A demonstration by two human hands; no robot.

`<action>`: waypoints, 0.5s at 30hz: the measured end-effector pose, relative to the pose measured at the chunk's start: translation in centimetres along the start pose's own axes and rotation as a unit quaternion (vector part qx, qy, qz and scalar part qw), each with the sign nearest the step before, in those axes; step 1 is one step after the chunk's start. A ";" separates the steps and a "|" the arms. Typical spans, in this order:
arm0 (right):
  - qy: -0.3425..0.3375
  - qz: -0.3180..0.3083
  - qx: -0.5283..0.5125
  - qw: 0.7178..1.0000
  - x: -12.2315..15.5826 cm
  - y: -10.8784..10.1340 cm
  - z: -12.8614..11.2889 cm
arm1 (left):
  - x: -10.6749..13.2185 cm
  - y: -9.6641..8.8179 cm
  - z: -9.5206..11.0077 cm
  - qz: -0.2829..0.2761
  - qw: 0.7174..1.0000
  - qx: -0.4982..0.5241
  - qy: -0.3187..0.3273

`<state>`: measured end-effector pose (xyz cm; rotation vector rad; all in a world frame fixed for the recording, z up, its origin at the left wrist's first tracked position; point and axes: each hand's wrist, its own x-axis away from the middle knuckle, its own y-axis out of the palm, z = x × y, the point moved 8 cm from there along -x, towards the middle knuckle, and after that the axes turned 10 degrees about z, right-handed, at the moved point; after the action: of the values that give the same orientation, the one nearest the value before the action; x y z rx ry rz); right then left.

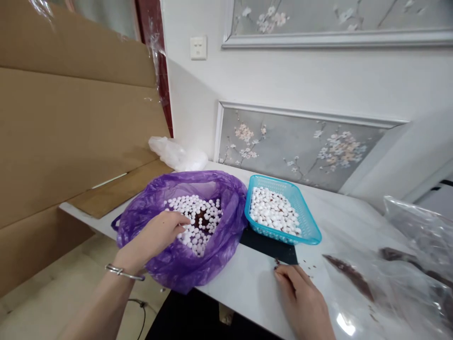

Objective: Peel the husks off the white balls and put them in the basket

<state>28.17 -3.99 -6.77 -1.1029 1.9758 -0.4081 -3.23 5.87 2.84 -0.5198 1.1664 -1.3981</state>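
Observation:
A purple plastic bag (226, 236) lies open on the white table (247, 283), full of small white round seeds (205, 222). My left hand (159, 233), with a metal bracelet on the wrist, reaches into the bag, its fingers curled among the seeds; whether it holds any is hidden. A blue plastic basket (311, 233) to the right holds more white seeds (272, 210). My right hand (300, 297) rests on the table near the front edge, fingers pressed together by small dark bits (276, 262).
A clear plastic sheet (399, 283) with dark brown husks lies at the right. A dark flat pad (269, 245) sits under the basket. Cardboard sheets (71, 127) lean at the left, and a white plastic bag (177, 153) lies at the back by the wall.

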 end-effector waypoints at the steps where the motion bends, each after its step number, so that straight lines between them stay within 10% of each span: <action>1: 0.010 0.013 -0.015 1.000 0.0 -0.2 0.0 | 0.2 0.3 -0.4 -0.007 1.000 -0.007 0.004; 8: 0.054 0.054 -0.104 0.992 0.7 -0.6 -0.3 | 0.6 2.9 -0.8 -0.024 0.999 -0.024 0.014; 15: 0.119 0.007 -0.164 0.979 1.4 -0.1 -1.9 | -0.5 1.0 1.1 0.053 0.998 0.038 0.008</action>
<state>26.38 -5.41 -6.25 -1.2919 2.3213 -0.2172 -1.67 6.15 2.60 -0.3879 1.1327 -1.3524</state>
